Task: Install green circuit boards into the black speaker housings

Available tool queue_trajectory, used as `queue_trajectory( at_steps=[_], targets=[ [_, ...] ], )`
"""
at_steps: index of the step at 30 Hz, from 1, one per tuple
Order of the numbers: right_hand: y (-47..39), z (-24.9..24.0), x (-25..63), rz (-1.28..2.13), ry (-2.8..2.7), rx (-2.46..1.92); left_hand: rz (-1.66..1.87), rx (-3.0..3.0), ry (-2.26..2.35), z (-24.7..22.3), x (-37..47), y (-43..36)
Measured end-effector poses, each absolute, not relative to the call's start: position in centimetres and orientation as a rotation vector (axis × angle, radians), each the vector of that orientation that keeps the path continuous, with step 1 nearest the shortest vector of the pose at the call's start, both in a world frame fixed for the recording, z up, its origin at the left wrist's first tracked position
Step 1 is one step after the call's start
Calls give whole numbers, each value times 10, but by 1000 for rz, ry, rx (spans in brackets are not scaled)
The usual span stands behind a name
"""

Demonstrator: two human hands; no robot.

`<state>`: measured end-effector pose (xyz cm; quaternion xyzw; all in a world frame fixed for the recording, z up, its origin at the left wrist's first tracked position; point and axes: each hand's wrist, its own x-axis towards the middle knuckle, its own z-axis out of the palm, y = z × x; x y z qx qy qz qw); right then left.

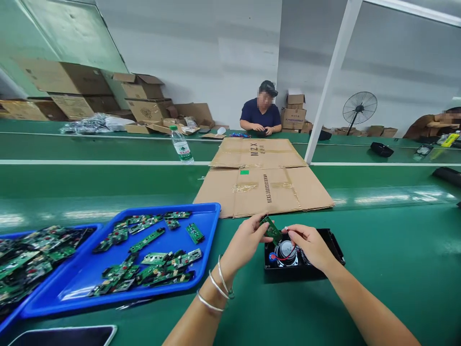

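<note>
My left hand (248, 236) pinches a small green circuit board (272, 229) by its left side, holding it tilted over a black speaker housing (302, 274). Close to the board's right edge, my right hand (309, 242) has thumb and fingertips closed on the end of a red wire (291, 253), probably at a small white connector. That wire runs down into the housing, beside a round silver speaker (286, 250). Part of a second round speaker shows behind my right hand. A blue round part (272, 257) sits at the housing's left end.
Two blue trays, one (212, 235) nearer and one (96, 227) at far left, hold many circuit boards. Flattened cardboard (262, 192) lies ahead, with a water bottle (182, 145) beyond it. A phone-like dark device (65, 336) lies front left. A co-worker (261, 113) sits opposite.
</note>
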<state>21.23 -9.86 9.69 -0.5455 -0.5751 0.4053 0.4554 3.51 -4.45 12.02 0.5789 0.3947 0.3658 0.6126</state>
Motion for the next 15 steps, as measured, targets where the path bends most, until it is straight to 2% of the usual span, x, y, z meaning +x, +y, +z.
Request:
queue_trajectory(
  at_steps=[4,9,15],
  targets=[
    [-103,100,211,929,-1527,-1374,840,1311,885,119,37,-46],
    [-101,101,216,947,-1388,-1394,873,1257,824,121,38,-46],
    [-97,101,218,1316,-1237,-1129,938,934,735,125,39,-47]
  ],
)
